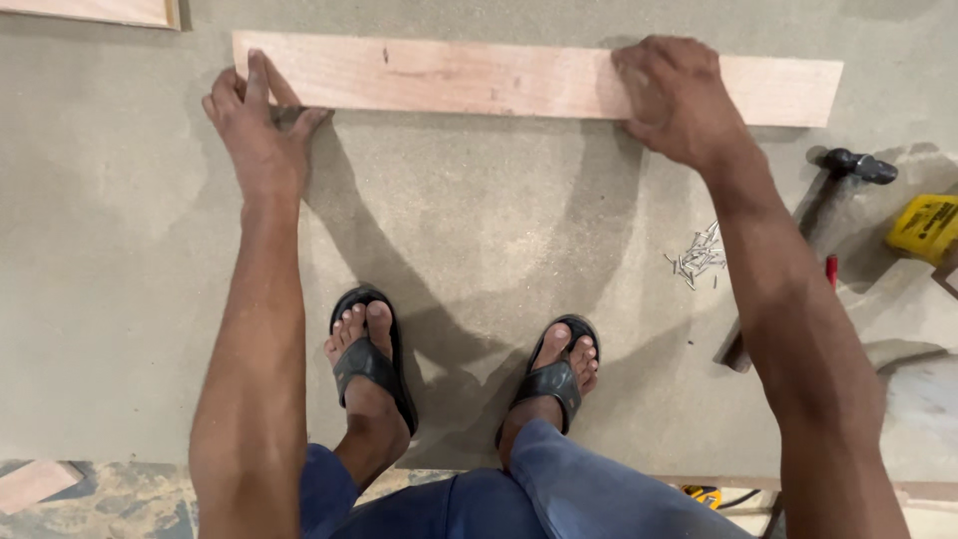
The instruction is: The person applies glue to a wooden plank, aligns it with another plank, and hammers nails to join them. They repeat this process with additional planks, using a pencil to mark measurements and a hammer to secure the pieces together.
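Observation:
A long pale wooden plank (499, 78) lies flat across the top of the view on a grey-brown board surface (479, 220). My left hand (254, 125) grips the plank's left end, fingers curled over its near edge and corner. My right hand (677, 95) presses down on the plank toward its right end, fingers folded over the top face. Both arms reach forward over my feet in black sandals (369, 359).
A small heap of nails (699, 257) lies to the right, under my right forearm. A hammer (833, 185) with a dark head rests further right, beside a yellow object (923, 228). Another wooden piece (100, 12) shows at the top left corner.

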